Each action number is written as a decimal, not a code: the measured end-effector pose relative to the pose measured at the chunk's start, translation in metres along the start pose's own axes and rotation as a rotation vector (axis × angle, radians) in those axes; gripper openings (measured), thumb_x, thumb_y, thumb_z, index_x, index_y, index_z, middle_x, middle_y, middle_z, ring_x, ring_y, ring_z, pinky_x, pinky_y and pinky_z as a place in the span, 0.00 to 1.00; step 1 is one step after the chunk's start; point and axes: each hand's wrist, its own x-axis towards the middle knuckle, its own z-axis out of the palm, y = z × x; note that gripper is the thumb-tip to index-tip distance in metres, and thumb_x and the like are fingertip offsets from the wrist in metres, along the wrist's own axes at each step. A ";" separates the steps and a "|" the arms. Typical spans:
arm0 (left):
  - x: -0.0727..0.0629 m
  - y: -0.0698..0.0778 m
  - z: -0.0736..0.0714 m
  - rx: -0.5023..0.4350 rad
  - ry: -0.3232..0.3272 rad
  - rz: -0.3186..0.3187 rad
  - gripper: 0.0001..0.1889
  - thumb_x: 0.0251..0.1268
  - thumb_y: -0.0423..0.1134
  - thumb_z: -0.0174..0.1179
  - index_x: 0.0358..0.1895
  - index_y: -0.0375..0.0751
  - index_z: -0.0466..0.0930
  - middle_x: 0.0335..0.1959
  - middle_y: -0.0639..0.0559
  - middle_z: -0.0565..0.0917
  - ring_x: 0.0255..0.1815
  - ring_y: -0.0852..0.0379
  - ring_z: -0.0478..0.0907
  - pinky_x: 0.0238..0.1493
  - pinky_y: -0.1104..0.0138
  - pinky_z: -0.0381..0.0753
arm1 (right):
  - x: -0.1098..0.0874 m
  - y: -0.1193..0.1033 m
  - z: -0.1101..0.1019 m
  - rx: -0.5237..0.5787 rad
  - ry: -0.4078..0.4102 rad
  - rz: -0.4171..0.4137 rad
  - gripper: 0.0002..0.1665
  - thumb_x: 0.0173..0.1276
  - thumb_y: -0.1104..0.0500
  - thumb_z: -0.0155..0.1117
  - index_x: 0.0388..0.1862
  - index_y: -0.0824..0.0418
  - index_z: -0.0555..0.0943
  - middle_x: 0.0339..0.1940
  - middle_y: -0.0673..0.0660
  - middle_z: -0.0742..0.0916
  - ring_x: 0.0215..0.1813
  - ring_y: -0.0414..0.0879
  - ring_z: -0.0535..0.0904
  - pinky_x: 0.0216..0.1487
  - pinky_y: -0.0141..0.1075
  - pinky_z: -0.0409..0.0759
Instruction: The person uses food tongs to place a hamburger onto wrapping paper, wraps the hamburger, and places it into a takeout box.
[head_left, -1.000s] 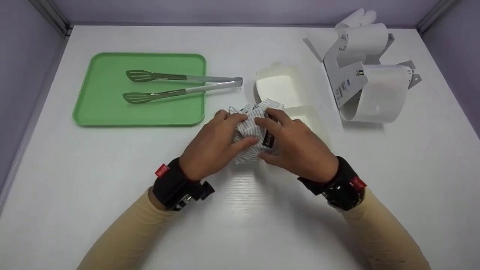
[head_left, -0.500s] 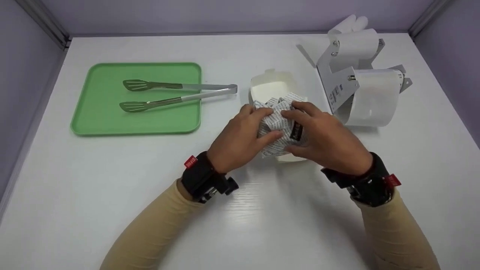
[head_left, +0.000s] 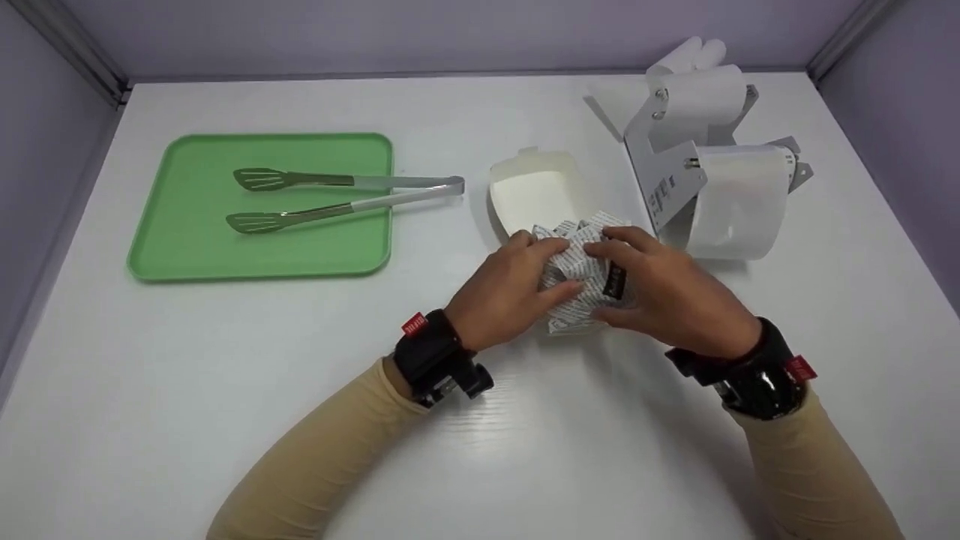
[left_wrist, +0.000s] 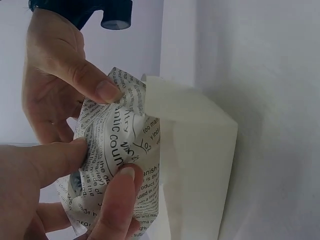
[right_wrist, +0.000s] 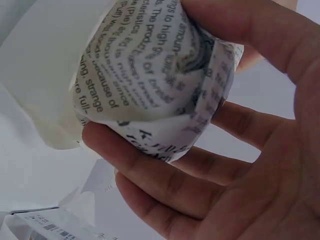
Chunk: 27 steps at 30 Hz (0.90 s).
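A parcel (head_left: 576, 309) in white paper printed with newspaper-like text sits between both hands; its contents are hidden. My left hand (head_left: 510, 289) grips its left side, thumb and fingers curled on the paper. On the opposite side, my right hand (head_left: 667, 292) holds it, and the right wrist view has its fingers (right_wrist: 165, 182) wrapped along the paper. Below the parcel lies the near half of an open off-white clamshell box (head_left: 534, 195), mostly covered by parcel and hands. The left wrist view puts the box wall (left_wrist: 195, 160) right beside the parcel.
Left on the white table (head_left: 300, 337) lies a green tray (head_left: 262, 261). Metal tongs (head_left: 409, 195) rest across it, handle end past its right edge. At the back right stands a metal dispenser (head_left: 660, 191) with white rolls (head_left: 739, 202).
Both hands have carried the parcel rightward, from the box's left side to over its near half, then a little toward the person. The head view has shifted slightly; tray and tongs keep their places.
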 end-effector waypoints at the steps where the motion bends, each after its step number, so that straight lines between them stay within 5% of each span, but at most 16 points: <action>1: 0.000 -0.001 0.001 0.002 0.001 0.005 0.32 0.73 0.54 0.60 0.73 0.43 0.70 0.51 0.46 0.78 0.39 0.57 0.72 0.40 0.67 0.75 | 0.000 0.001 0.001 -0.001 0.001 -0.006 0.41 0.55 0.59 0.81 0.68 0.62 0.76 0.69 0.66 0.77 0.61 0.62 0.82 0.57 0.55 0.83; 9: 0.002 -0.006 0.005 0.029 -0.016 -0.004 0.31 0.71 0.52 0.62 0.72 0.42 0.72 0.54 0.45 0.80 0.44 0.55 0.74 0.47 0.64 0.79 | 0.003 0.005 0.007 0.003 -0.010 -0.018 0.40 0.52 0.60 0.83 0.65 0.61 0.78 0.66 0.63 0.79 0.53 0.58 0.84 0.53 0.52 0.85; 21: 0.002 -0.012 0.009 0.167 0.014 0.005 0.22 0.66 0.54 0.67 0.54 0.44 0.78 0.40 0.52 0.86 0.37 0.57 0.79 0.38 0.63 0.79 | 0.007 0.009 0.021 -0.002 -0.050 -0.055 0.39 0.50 0.63 0.83 0.63 0.63 0.78 0.62 0.62 0.81 0.47 0.55 0.84 0.50 0.48 0.85; 27: 0.002 -0.015 0.010 0.258 0.012 0.025 0.24 0.65 0.57 0.67 0.55 0.44 0.78 0.37 0.52 0.86 0.38 0.56 0.80 0.35 0.62 0.78 | 0.009 0.008 0.025 -0.018 -0.077 -0.041 0.39 0.50 0.64 0.83 0.63 0.62 0.79 0.62 0.61 0.81 0.44 0.55 0.84 0.48 0.47 0.85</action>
